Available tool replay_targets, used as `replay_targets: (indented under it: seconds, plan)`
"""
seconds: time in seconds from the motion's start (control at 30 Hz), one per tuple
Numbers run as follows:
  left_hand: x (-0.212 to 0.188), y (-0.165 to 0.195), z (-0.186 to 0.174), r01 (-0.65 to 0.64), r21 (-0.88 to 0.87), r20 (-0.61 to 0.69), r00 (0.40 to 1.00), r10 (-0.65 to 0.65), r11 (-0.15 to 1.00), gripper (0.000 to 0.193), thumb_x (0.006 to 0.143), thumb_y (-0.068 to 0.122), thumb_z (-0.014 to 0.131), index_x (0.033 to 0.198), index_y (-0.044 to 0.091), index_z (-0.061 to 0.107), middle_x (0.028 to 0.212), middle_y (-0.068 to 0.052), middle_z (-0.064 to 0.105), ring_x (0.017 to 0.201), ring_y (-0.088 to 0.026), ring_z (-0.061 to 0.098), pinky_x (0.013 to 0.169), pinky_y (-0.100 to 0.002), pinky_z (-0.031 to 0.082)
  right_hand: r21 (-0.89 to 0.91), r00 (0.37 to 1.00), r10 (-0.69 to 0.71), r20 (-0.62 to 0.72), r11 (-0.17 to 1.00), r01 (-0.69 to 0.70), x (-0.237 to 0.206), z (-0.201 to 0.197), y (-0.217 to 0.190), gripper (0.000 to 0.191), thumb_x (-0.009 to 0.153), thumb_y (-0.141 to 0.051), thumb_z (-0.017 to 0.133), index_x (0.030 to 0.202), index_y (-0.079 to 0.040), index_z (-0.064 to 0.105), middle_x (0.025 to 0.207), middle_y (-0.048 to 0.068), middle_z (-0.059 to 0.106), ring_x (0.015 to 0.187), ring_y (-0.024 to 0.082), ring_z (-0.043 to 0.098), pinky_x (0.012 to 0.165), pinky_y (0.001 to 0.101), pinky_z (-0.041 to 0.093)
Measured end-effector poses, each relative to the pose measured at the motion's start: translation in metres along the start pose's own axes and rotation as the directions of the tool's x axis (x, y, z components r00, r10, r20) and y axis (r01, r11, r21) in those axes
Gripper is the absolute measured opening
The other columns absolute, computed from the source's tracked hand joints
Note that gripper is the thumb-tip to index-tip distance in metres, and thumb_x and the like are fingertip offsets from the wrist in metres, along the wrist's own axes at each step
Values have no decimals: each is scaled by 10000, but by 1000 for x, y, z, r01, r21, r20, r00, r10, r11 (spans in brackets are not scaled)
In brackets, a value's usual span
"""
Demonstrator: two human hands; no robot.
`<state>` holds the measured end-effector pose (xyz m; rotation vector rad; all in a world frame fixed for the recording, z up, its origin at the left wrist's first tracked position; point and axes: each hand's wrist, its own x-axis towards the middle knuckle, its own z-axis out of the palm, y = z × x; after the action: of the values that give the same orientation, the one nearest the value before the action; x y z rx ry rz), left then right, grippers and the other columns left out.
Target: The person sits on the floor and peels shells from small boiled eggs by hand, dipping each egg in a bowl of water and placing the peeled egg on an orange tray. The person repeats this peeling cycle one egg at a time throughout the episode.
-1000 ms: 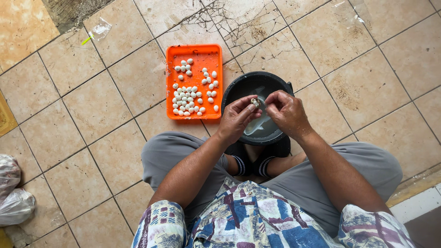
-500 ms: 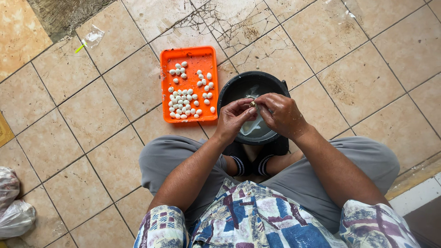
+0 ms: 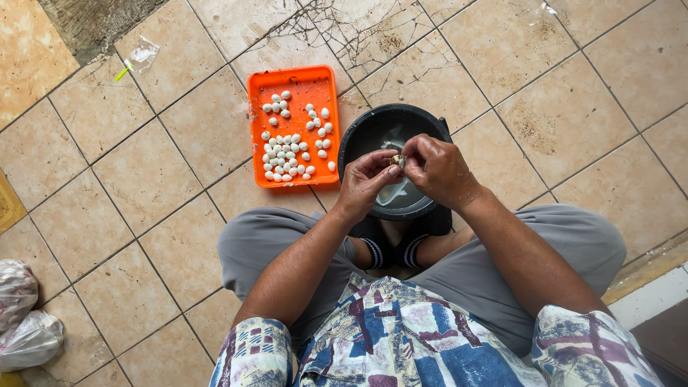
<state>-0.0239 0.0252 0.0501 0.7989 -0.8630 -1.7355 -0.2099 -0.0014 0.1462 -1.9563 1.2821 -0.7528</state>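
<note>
I sit on a tiled floor with a black bucket (image 3: 358, 140) between my feet. Over its mouth, my left hand (image 3: 365, 183) and my right hand (image 3: 438, 172) pinch one small pale egg-like piece (image 3: 395, 161) between their fingertips. Both hands touch it. Water and a light scrap show inside the bucket. To the left of the bucket lies an orange rectangular tray (image 3: 294, 82) that holds several small white peeled pieces (image 3: 290, 154), loosely spread.
Two tied clear plastic bags (image 3: 25, 319) lie at the lower left. A scrap of clear plastic and a green stick (image 3: 132, 61) rest near the upper left. A raised step edge (image 3: 645, 297) runs at the lower right. Cracked tiles lie beyond the bucket.
Both hands stay together over the bucket, turning the small piece a little. The view has drifted slightly; tray and bucket have not moved.
</note>
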Motion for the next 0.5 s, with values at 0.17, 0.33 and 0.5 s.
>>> replay_targets:
  seconds: [0.17,0.33,0.5]
  plan:
    - [-1,11,-5,108,-269,149,986,-70,957,306,1039,32,659,1336,-3,595,1218,-139,691,1108,-226,702,1012,-378,597,257,981,185,67,946,-196,2,-1,10,57,932,-14,623,984,-16,644,887,113,727,809,179,732,745,321,609]
    - [0,15,-6,78,-260,80,995,-59,962,303,1009,45,658,1305,34,591,1223,-123,704,1103,-217,707,971,-352,591,-310,984,-178,-2,936,168,7,-1,20,203,866,47,609,1037,7,712,1026,170,745,896,291,738,800,382,594]
    - [4,9,-9,-7,-98,22,1000,9,995,301,1003,49,710,1292,16,635,1141,-99,715,1027,-168,694,921,-309,591,-64,975,-209,-70,977,204,-1,1,7,130,916,-3,675,1043,19,695,1021,178,731,905,292,745,773,373,610]
